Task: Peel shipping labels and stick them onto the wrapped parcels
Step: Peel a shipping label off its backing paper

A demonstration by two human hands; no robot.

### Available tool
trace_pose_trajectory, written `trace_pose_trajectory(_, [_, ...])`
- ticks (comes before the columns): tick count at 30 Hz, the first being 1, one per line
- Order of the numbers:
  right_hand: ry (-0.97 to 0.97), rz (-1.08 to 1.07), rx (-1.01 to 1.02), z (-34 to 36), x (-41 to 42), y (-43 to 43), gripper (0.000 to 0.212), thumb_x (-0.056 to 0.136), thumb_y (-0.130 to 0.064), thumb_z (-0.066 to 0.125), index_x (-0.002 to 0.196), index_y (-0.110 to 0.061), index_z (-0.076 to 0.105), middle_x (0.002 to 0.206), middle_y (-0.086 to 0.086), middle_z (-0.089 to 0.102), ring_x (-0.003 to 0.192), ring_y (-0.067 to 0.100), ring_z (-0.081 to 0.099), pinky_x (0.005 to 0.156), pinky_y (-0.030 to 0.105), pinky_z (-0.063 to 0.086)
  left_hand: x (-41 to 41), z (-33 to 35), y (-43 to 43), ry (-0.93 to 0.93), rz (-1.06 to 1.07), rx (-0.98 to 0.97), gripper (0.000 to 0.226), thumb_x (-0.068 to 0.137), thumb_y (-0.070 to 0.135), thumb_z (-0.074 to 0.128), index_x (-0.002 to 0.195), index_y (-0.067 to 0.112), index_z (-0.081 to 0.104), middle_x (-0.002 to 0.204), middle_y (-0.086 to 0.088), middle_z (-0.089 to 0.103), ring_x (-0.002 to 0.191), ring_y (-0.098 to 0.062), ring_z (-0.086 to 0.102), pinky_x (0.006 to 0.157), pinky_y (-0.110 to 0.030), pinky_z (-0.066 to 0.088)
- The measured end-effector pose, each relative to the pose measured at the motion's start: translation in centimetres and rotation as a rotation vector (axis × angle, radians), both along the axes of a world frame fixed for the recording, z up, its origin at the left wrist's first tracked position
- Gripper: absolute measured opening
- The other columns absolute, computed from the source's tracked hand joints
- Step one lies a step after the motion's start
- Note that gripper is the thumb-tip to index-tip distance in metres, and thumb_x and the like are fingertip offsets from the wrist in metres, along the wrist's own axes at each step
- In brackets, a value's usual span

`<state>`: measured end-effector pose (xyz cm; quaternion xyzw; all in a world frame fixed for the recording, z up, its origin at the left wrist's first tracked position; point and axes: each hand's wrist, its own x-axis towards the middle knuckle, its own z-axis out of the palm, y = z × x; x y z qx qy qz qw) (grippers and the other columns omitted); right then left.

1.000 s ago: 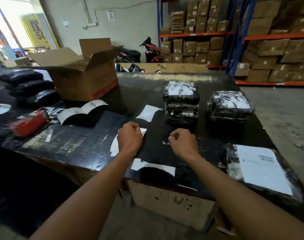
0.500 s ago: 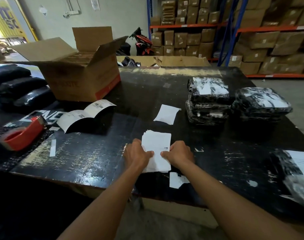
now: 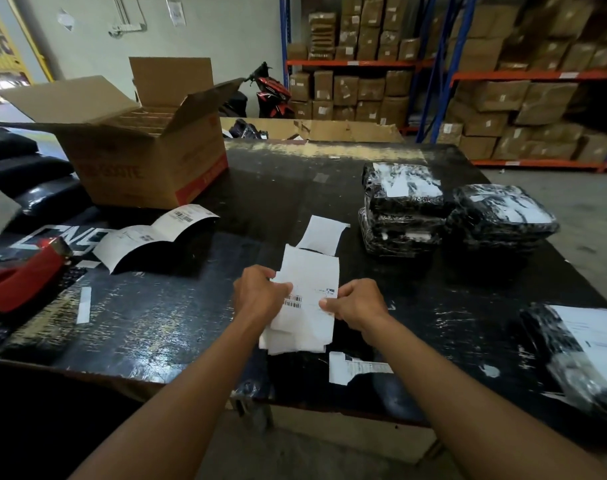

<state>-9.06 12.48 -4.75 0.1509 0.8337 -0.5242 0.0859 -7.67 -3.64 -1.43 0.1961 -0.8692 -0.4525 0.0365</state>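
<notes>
Both hands hold a small stack of white shipping labels (image 3: 309, 299) above the black table (image 3: 177, 317). My left hand (image 3: 260, 294) pinches the stack's left edge, my right hand (image 3: 355, 304) its right edge. A barcode shows on the top label. Two piles of black wrapped parcels stand at the right: one pile (image 3: 404, 209) and another (image 3: 499, 220), both with labels on top. A labelled parcel (image 3: 582, 355) lies at the table's right front edge. A loose white sheet (image 3: 323, 233) lies just beyond the stack.
An open cardboard box (image 3: 146, 147) stands at the back left. A curled label strip (image 3: 156, 233) lies in front of it, and a red tape dispenser (image 3: 21, 278) at the far left. Black bags (image 3: 35, 188) are piled left. A paper scrap (image 3: 350, 368) lies near the front edge.
Both hands picked the label stack up from the table and lifted it. The view has swung left, so the parcels now sit farther right.
</notes>
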Motion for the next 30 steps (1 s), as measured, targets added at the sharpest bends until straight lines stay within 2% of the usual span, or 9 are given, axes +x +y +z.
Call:
trace_pose_trajectory(2, [0.005,0.027,-0.112,1.3,0.0,1.0,0.022,0.075,-0.017,0.083,0.074,-0.013,0.062,0.077,0.003,0.070,0.066,0.015,0.062,0.055,0.026,0.047,-0.3,0.4,0.6,0.033,-0.034,0.078,0.012,0.086,0.024,0.073,0.091,0.013,0.070,0.102,-0.006,0.074,0.081,-0.016,0.066,0.061,-0.025,0.048])
trace_pose_trajectory(4, [-0.009,0.051,-0.253,3.2,0.1,2.5,0.011,0.080,-0.015,0.077,0.080,-0.013,0.066,0.080,0.000,0.072,0.070,0.013,0.063,0.059,0.025,0.045,-0.6,1.3,1.6,0.041,-0.069,0.218,0.015,0.089,0.021,0.069,0.082,0.009,0.069,0.096,-0.007,0.074,0.073,-0.013,0.063,0.055,-0.022,0.041])
trace_pose_trajectory(8, [-0.028,0.110,-0.439,7.0,0.5,7.3,0.026,0.078,-0.018,0.080,0.102,-0.012,0.073,0.095,0.006,0.077,0.088,0.024,0.073,0.074,0.039,0.059,-1.7,4.0,5.5,-0.036,-0.169,0.474,0.022,0.089,0.019,0.070,0.098,0.000,0.070,0.093,-0.014,0.075,0.061,-0.013,0.050,0.059,-0.025,0.039])
trace_pose_trajectory(11, [0.015,0.089,-0.495,9.4,0.5,12.1,0.029,0.080,-0.010,0.078,0.108,-0.007,0.070,0.100,0.011,0.076,0.092,0.029,0.073,0.082,0.047,0.059,-2.9,5.9,10.0,-0.022,-0.284,0.580,0.016,0.087,0.020,0.071,0.097,0.007,0.073,0.091,-0.009,0.077,0.060,-0.010,0.055,0.069,-0.030,0.043])
trace_pose_trajectory(13, [0.069,0.041,-0.476,10.8,0.4,15.5,0.027,0.082,-0.007,0.076,0.107,-0.004,0.069,0.102,0.013,0.075,0.092,0.030,0.073,0.082,0.047,0.059,-3.3,7.0,13.5,0.019,-0.355,0.597,0.018,0.088,0.026,0.072,0.096,0.011,0.074,0.091,-0.004,0.077,0.065,-0.011,0.054,0.067,-0.028,0.044])
trace_pose_trajectory(15, [0.100,-0.031,-0.459,12.0,0.2,18.9,0.026,0.082,-0.005,0.074,0.108,-0.002,0.068,0.102,0.015,0.075,0.091,0.030,0.073,0.082,0.047,0.059,-3.5,7.6,16.7,0.037,-0.394,0.610,0.021,0.087,0.030,0.073,0.096,0.012,0.075,0.088,0.000,0.076,0.061,-0.008,0.048,0.055,-0.021,0.039])
trace_pose_trajectory(18, [0.125,-0.089,-0.451,13.5,0.0,23.2,0.030,0.082,-0.006,0.074,0.111,-0.002,0.067,0.102,0.014,0.075,0.090,0.030,0.074,0.085,0.050,0.058,-3.3,7.7,20.5,0.035,-0.478,0.596,0.018,0.087,0.029,0.072,0.094,0.014,0.076,0.085,-0.001,0.072,0.058,-0.006,0.045,0.049,-0.018,0.036])
trace_pose_trajectory(22, [0.175,-0.132,-0.427,15.0,0.6,26.8,0.020,0.085,-0.011,0.073,0.103,-0.009,0.066,0.099,0.012,0.076,0.088,0.028,0.074,0.082,0.050,0.059,-3.0,7.4,23.3,0.044,-0.544,0.595,0.011,0.088,0.019,0.069,0.094,0.014,0.075,0.080,0.001,0.068,0.058,-0.005,0.048,0.050,-0.018,0.037])
trace_pose_trajectory(30, [0.183,-0.154,-0.425,15.4,0.4,28.7,0.034,0.083,-0.013,0.075,0.114,-0.009,0.063,0.099,0.011,0.076,0.085,0.029,0.075,0.080,0.051,0.060,-2.8,6.9,24.8,0.079,-0.595,0.563,0.008,0.087,0.013,0.066,0.092,0.010,0.071,0.078,0.000,0.060,0.060,-0.007,0.047,0.054,-0.020,0.037])
